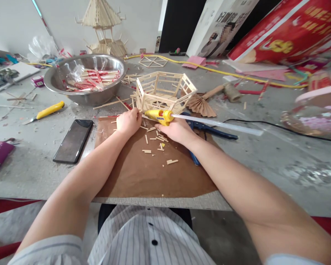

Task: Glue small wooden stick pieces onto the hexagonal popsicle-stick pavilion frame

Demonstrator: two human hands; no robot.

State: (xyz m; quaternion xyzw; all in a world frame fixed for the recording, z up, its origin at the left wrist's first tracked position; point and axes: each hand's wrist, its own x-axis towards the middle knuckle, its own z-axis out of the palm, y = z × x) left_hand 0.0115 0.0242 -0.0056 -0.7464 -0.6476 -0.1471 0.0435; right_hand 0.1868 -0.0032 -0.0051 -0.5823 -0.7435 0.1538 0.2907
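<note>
My right hand (178,129) grips a yellow hot glue gun (158,116), its nozzle pointing left towards my other hand. A long translucent glue stick (223,123) juts out of the gun's back end. My left hand (129,122) is closed in a pinch close to the nozzle; what its fingertips hold is hidden. Just beyond both hands stands an open, many-sided frame of thin wooden sticks (161,97). Short cut stick pieces (160,138) lie scattered on a brown sheet (151,180) below my hands.
A steel bowl (85,97) of red-and-wood sticks stands at the back left, before a stick pagoda model (100,18). A phone (74,141) and yellow utility knife (50,110) lie left. Blue-handled pliers (215,131), a folded paper fan (202,105) and a black cable (276,126) lie right.
</note>
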